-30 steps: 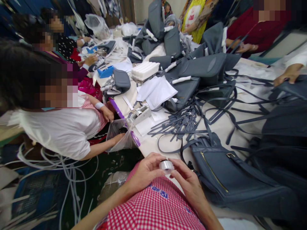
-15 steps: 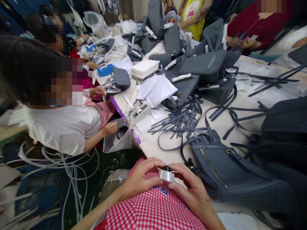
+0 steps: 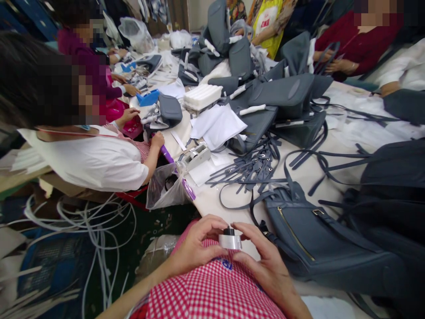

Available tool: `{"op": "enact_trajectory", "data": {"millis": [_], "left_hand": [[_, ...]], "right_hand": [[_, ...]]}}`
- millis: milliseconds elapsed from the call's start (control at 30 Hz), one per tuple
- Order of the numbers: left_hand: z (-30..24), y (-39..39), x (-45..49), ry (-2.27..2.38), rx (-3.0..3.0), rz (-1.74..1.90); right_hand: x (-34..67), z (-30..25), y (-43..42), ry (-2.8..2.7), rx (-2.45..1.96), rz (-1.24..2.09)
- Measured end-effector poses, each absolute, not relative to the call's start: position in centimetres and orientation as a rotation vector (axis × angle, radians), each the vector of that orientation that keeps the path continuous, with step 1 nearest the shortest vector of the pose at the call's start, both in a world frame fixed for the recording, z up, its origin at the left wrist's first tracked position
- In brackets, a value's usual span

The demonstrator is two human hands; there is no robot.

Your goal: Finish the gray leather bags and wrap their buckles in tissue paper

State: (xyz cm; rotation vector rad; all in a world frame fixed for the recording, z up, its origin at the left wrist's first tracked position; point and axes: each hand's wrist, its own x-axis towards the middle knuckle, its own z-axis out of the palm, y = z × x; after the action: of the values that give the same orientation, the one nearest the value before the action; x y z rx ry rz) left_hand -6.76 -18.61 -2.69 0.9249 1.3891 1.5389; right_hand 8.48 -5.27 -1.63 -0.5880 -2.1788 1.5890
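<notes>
A small roll of clear tape [image 3: 230,240] sits between both of my hands, just above my red-checked apron. My left hand [image 3: 195,246] pinches its left side with thumb and fingers curled round it. My right hand [image 3: 262,257] grips the right side, fingertips on the roll's edge. A grey handbag with a gold zip [image 3: 318,241] lies on the table right beside my right hand.
A tape dispenser [image 3: 195,156], loose grey straps [image 3: 255,166], white paper [image 3: 217,125] and more grey bags [image 3: 285,91] cover the beige table [image 3: 212,199]. A person in white [image 3: 89,159] leans in at the left by a hanging plastic bag [image 3: 166,188]. Other people sit around.
The tape roll has turned in my fingers and dropped slightly toward my apron. The person at the left has pulled a hand from the plastic bag up onto the table edge.
</notes>
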Motion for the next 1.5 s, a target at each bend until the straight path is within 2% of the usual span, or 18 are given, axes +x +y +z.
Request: {"op": "enact_trajectory", "data": {"millis": [433,933,1100,1267,1400,1500], "left_hand": [[-1.8,-18.8,-7.6,1.584,1.237,1.359],[-2.0,-18.7,-8.0,1.600,1.474,1.364],[-1.6,-18.2,-8.2,1.580,1.322,1.342],[-3.1,-16.9,-7.4,1.639,0.845,1.356],[-4.3,-16.1,-6.6,1.445,0.524,1.514],[-4.4,-16.0,-6.3,1.328,0.443,1.525]], "right_hand": [[8.4,-1.7,-5.2,-2.157,-0.486,1.681],[8.4,-0.6,-4.7,-2.204,-0.437,1.840],[7.9,-1.4,-4.3,-2.145,-0.520,1.931],[7.2,-3.4,-4.0,-1.816,-0.806,2.182],[6.8,-3.5,-4.3,-1.497,-0.873,2.328],[6.8,-3.1,-4.7,-1.507,-0.897,2.299]]}}
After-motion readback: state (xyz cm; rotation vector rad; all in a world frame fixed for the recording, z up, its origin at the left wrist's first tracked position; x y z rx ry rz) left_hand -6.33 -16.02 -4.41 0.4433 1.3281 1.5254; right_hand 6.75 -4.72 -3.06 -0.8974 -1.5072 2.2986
